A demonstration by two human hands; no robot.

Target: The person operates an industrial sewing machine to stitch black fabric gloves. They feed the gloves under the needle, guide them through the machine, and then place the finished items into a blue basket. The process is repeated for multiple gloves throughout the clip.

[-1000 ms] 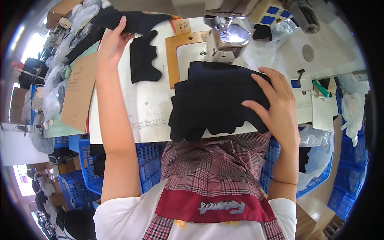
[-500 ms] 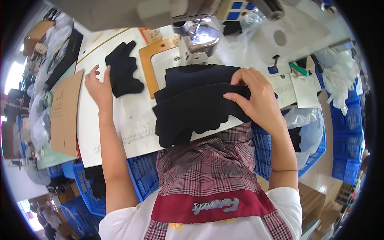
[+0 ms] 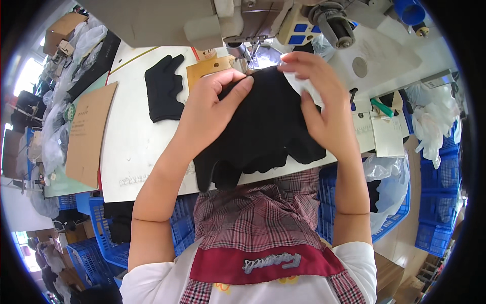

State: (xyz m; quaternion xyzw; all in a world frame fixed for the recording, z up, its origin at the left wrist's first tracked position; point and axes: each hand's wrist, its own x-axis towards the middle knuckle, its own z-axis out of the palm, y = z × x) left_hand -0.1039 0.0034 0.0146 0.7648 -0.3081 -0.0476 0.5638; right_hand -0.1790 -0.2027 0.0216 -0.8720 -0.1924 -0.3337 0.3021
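Note:
A dark cloth piece with a scalloped lower edge (image 3: 263, 121) lies across the front of the white sewing table. Its top edge reaches up to the lit needle area of the sewing machine (image 3: 255, 50). My left hand (image 3: 215, 101) pinches the cloth's upper left edge between thumb and fingers. At the upper right edge is my right hand (image 3: 319, 93), its thumb and fingers apart and slightly blurred. A second dark cut cloth piece (image 3: 164, 88) lies flat on the table to the left of my left hand.
A tan template plate (image 3: 205, 71) sits left of the needle. A cardboard sheet (image 3: 91, 134) stands at the table's left side. Blue crates (image 3: 104, 238) stand below the table, and a plastic-lined blue basket (image 3: 392, 197) is at the right. The machine head (image 3: 167, 23) hangs over the far edge.
My left hand has come from the far left onto the cloth's upper edge. My right hand has moved up and its fingers have opened. The cloth's upper edge now lies nearer the needle.

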